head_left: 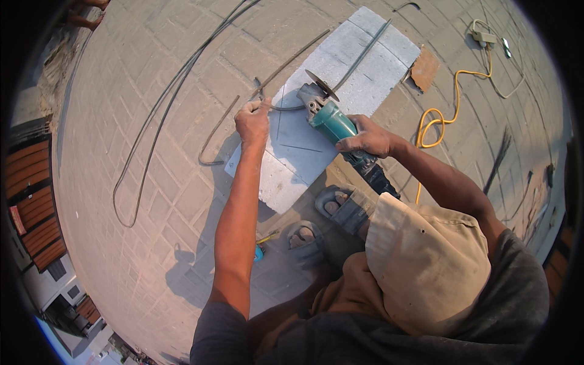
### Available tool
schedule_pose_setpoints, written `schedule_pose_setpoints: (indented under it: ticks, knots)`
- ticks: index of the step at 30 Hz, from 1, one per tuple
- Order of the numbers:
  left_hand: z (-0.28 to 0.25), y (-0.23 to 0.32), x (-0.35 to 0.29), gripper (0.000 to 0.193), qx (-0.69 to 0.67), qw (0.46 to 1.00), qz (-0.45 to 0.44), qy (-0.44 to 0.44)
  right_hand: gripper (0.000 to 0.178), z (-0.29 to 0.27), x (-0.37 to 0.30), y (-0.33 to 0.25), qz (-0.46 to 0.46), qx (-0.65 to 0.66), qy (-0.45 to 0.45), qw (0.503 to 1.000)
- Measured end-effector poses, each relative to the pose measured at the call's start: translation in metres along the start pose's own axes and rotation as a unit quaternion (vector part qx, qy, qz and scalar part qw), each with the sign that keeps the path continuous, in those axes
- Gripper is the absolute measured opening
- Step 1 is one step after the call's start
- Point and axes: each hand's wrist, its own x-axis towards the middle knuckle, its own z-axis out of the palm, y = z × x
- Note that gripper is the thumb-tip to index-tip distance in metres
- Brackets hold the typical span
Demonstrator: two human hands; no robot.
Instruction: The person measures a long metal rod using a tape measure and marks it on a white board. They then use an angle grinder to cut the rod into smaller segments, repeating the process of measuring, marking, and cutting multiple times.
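Note:
My right hand [368, 139] is wrapped round the body of a teal angle grinder [334, 123]. The grinder's thin dark cutting disc [321, 84] stands edge-on at a metal rod [364, 58]; whether it touches the rod cannot be made out. Crossing a pale grey-white block [359, 91], the rod passes the disc and runs to my left hand [252, 125]. Those fingers are closed on its near end, left of the block. A bent rod piece [213, 137] lies on the paving beside my left hand. Another rod [298, 58] stretches away behind that hand.
Long bent rods [164, 103] lie on the paving at left. A yellow cord [455, 100] loops at right toward a beige socket box [483, 36]. A brown flat piece [424, 69] sits beside the block. Sandalled feet [344, 207] and a teal-and-yellow object [260, 251] are near.

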Motion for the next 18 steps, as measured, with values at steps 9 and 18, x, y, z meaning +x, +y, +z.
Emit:
schedule_pose_setpoints:
  ticks: [9, 18]
  knots:
    - [0.0010, -0.0051, 0.0030, 0.039, 0.007, 1.000, 0.015, 0.008, 0.065, 0.0012, -0.0038, -0.0064, 0.016, 0.007, 0.002, 1.000]
    - [0.0007, -0.0046, 0.0031, 0.037, 0.005, 1.000, 0.013, 0.001, 0.064, -0.0004, 0.0009, -0.0046, 0.007, 0.006, -0.002, 1.000]
